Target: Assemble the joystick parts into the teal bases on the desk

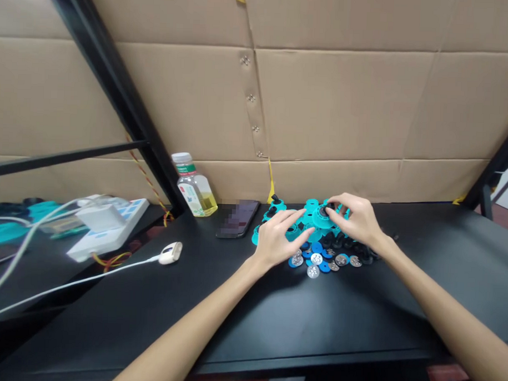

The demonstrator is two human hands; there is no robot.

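Observation:
My right hand (pixel 357 219) is closed, thumb and fingers pinching a small black knob-like piece (pixel 327 208) at the top of a turquoise round plastic part (pixel 319 219). My left hand (pixel 277 236) holds nothing; thumb and fingers are spread beside that part, over other turquoise pieces. More turquoise round parts (pixel 312 204) stand together behind and between the hands, a few topped with black pieces (pixel 275 199). In front lies a loose group of silver discs (pixel 313 271) and blue discs (pixel 317 247). Several black pieces (pixel 339 241) sit below my right hand, partly hidden by it.
A bottle of yellow liquid (pixel 196 188) and a dark phone (pixel 238 219) stand and lie at the back left. A white cable with a small cream device (pixel 170 253) crosses the black table (pixel 232 323). Further left is a white power strip (pixel 111 230). Cardboard (pixel 344 105) walls the back.

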